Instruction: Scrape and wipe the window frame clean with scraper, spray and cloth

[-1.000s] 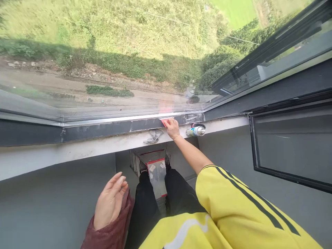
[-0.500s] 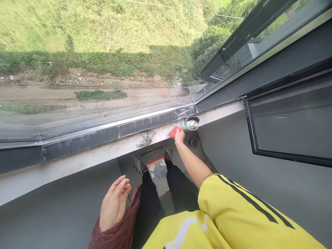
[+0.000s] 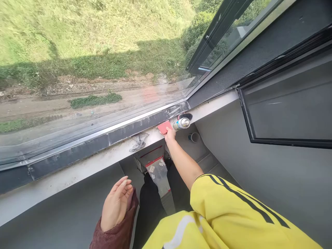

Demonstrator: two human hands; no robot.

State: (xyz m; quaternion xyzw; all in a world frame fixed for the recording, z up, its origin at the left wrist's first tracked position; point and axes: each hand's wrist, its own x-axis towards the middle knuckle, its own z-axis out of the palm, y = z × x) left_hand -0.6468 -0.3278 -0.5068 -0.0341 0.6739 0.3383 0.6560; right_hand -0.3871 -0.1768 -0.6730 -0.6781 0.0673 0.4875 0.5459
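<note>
My right hand (image 3: 170,134) reaches out to the white window sill (image 3: 103,159), its fingers closed on a flat red scraper (image 3: 164,127). The scraper lies against the sill beside the dark window frame. Just right of it is a spray can (image 3: 182,123) with a silver top, and behind the can a dark-bristled brush (image 3: 187,116). A crumpled grey rag (image 3: 139,141) rests on the sill to the left of the scraper. My left hand (image 3: 116,204) hovers low, in front of the wall, with loosely bent fingers and nothing visible in it.
Below the sill, a step ladder (image 3: 159,176) with red edges stands between my legs. A round container (image 3: 194,137) is on the floor by the wall. An open dark-framed window sash (image 3: 285,114) juts in at the right. Window glass (image 3: 103,83) spans the front.
The whole view has shifted slightly. My right hand has moved the red scraper a little left and toward the window frame, away from the can. My left hand keeps nearly the same pose.
</note>
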